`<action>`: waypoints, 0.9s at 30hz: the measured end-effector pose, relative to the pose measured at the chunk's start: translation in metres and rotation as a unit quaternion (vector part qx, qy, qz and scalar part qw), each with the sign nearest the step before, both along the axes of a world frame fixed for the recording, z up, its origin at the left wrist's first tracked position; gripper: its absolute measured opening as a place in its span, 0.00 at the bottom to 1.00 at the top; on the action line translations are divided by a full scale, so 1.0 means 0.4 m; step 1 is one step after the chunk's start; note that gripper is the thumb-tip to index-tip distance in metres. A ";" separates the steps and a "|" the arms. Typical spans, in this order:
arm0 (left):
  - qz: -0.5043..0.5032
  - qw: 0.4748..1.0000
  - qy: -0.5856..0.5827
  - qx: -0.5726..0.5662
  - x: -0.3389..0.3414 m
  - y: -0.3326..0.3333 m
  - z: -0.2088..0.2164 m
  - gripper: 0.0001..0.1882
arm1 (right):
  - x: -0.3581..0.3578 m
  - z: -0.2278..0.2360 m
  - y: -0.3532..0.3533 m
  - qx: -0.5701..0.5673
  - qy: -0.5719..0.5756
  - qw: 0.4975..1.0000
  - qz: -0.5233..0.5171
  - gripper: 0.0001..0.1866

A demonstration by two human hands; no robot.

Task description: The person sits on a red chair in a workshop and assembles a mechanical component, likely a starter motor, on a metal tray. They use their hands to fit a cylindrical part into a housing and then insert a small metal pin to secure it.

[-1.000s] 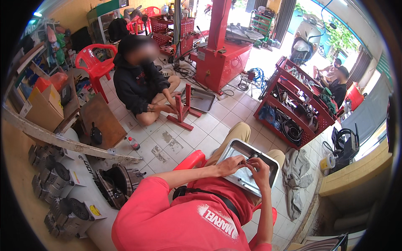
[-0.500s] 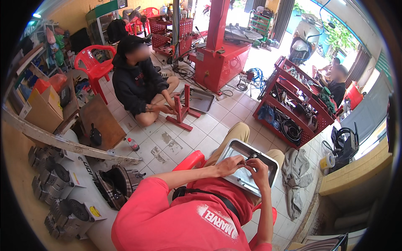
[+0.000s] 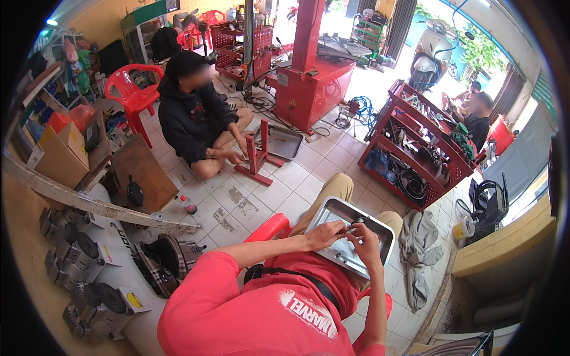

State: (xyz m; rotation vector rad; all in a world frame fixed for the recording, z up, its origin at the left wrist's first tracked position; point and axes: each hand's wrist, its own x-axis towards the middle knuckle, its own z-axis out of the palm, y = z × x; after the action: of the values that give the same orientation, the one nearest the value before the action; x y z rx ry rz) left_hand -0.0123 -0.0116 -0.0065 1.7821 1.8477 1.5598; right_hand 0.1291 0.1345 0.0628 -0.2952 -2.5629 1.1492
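Observation:
A metal tray [image 3: 389, 240] rests across my lap, tilted, with small dark parts [image 3: 344, 259] lying in it. Over its middle, my left hand [image 3: 326, 235] is closed, fingertips pinched together. Close beside it, almost touching, my right hand [image 3: 366, 242] is closed too, fingers bent inward. What sits between the fingertips is too small to name. A small dark metal piece [image 3: 362, 220] shows just beyond my right fingers, against the tray's far side; whether I grip it cannot be made out.
A red tool cart [image 3: 424, 148] stands ahead to the right, a grey cloth [image 3: 420, 249] on the tiles below it. Ahead left, a person in a dark hoodie [image 3: 196, 118] sits by a red metal stand [image 3: 256, 160]. A bottle [image 3: 188, 204] stands on the floor.
My hands stay over the tray, with only slight finger movement; the dark piece by my right fingers looks a little shifted. The seated person's hands have moved slightly near the red stand.

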 end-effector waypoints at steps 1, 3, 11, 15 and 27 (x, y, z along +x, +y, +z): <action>0.000 1.000 0.001 0.000 0.000 -0.001 0.002 0.09 | 0.000 -0.003 0.001 0.002 -0.004 1.000 -0.002 0.12; 0.001 1.000 0.002 -0.001 -0.001 -0.002 0.001 0.09 | -0.001 -0.004 0.000 0.005 -0.012 1.000 -0.004 0.13; 0.007 1.000 0.004 0.002 -0.009 0.002 -0.009 0.08 | -0.002 0.000 -0.001 0.007 -0.015 1.000 0.003 0.13; 0.011 1.000 0.002 0.005 -0.005 0.002 -0.003 0.09 | 0.001 0.003 0.012 0.011 0.008 1.000 0.028 0.11; -0.024 0.958 -0.281 0.054 0.014 0.140 0.208 0.15 | 0.087 0.166 0.100 0.061 0.133 0.985 -0.096 0.09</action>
State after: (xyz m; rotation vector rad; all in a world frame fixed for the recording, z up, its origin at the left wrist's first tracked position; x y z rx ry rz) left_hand -0.0066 0.0444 0.0767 1.2182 1.4572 1.9192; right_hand 0.1639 0.1747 0.1293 -0.3274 -2.3031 0.8929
